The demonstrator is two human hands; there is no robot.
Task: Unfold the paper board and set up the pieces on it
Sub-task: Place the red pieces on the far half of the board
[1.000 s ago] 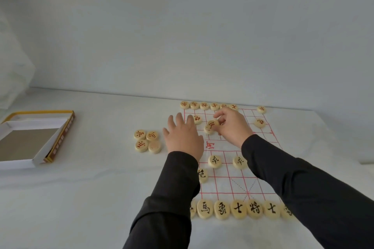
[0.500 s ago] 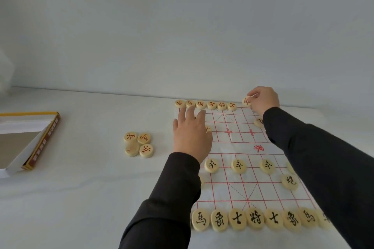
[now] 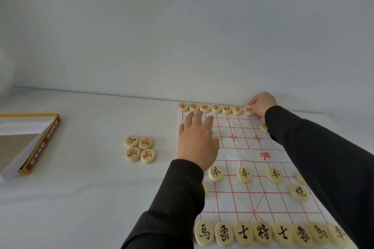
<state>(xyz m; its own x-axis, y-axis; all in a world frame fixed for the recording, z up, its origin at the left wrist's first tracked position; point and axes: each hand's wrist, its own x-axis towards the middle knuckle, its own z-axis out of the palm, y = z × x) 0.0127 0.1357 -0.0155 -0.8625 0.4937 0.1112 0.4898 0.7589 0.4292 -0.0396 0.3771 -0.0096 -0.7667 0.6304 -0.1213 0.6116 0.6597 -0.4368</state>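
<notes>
The white paper board [image 3: 244, 148] with red grid lines lies flat on the table. Black-lettered wooden pieces [image 3: 263, 233] line its near edge, with more in the rows above. Red-lettered pieces [image 3: 216, 108] form the far row. My right hand [image 3: 262, 103] reaches to the far edge and pinches a red piece [image 3: 248, 110] at the end of that row. My left hand [image 3: 197, 139] lies flat, fingers spread, on the board's left side, partly covering a piece. A further piece [image 3: 263, 127] peeks out beside my right sleeve.
A cluster of loose red-lettered pieces [image 3: 140, 148] sits on the table left of the board. An open box [image 3: 26, 143] with a yellow-edged lid lies at the far left. A wall rises just behind the table's far edge.
My right hand carried a red piece from the board's middle to the far edge and set it down at the end of the far row. My left hand stayed flat on the board.
</notes>
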